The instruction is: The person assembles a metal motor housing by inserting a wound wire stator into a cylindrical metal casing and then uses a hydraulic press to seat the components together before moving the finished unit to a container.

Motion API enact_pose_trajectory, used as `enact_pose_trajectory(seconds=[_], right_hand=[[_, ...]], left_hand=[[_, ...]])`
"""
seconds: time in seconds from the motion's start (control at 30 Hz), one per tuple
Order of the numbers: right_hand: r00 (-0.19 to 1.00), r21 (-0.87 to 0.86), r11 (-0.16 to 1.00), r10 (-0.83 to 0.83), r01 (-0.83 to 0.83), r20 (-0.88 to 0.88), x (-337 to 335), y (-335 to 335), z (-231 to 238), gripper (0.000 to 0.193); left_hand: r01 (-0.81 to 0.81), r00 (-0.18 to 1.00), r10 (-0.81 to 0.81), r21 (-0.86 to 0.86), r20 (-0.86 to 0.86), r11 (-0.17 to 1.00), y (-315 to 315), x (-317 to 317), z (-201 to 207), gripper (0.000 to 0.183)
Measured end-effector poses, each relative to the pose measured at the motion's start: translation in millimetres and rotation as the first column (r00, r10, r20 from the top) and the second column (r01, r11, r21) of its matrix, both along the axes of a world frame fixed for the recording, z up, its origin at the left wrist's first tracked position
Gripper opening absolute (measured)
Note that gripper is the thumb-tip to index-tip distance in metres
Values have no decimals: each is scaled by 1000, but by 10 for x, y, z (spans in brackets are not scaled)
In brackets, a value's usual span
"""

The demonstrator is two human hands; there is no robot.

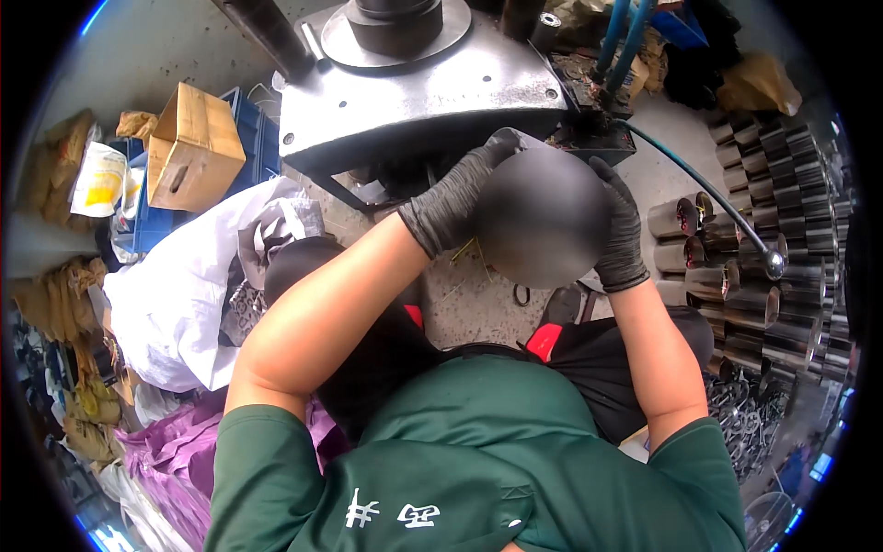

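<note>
A round, dark, smooth-looking object (543,221) is between my two gloved hands, in front of the metal machine table (423,101). Its surface is blurred, so I cannot make out its exact kind. A sliver of bright metal shows at its upper edge. My left hand (460,191), in a dark grey glove, is at its upper left side with the fingers curled over the edge. My right hand (622,225), gloved the same way, is wrapped along its right side. Parts of the fingers are hidden behind the object.
A dark cylinder (395,28) stands on the machine table. At right, many metal tubes (773,304) lie stacked, near a ball-ended lever (774,264). Loose metal parts (745,419) are below them. A cardboard box (195,147), blue crates (258,138) and a white sack (175,285) are at left.
</note>
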State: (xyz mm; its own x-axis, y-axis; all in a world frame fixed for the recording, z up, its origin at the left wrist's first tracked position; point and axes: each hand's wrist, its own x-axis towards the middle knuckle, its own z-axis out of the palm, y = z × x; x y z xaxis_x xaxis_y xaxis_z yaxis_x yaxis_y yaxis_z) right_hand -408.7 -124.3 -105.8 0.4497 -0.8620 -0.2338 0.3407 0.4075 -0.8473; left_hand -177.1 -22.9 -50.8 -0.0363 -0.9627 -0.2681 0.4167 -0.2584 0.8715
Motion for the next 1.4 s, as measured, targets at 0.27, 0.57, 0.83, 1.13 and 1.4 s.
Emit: enact_pose_trajectory(seconds=[0.27, 0.57, 0.83, 1.13, 1.4], right_hand=[[994, 248, 965, 98, -85, -42, -143, -371, 6, 49], [970, 352, 904, 235, -242, 64, -100, -269, 8, 50], [537, -332, 483, 384, -810, -752, 337, 294, -156, 69], [225, -240, -205, 94, -949, -970, 509, 1280, -1793, 37], [630, -519, 471, 107, -714, -770, 772, 498, -1530, 29]], left_hand=[[587, 350, -105, -131, 931, 799, 168, 120, -204, 60], [75, 326, 73, -102, 943, 992, 15, 504, 79, 58], [18, 308, 147, -160, 940, 987, -197, 447, -324, 41], [293, 81, -431, 392, 898, 872, -204, 426, -718, 64], [342, 537, -324, 150, 779, 927, -30, 391, -349, 78]])
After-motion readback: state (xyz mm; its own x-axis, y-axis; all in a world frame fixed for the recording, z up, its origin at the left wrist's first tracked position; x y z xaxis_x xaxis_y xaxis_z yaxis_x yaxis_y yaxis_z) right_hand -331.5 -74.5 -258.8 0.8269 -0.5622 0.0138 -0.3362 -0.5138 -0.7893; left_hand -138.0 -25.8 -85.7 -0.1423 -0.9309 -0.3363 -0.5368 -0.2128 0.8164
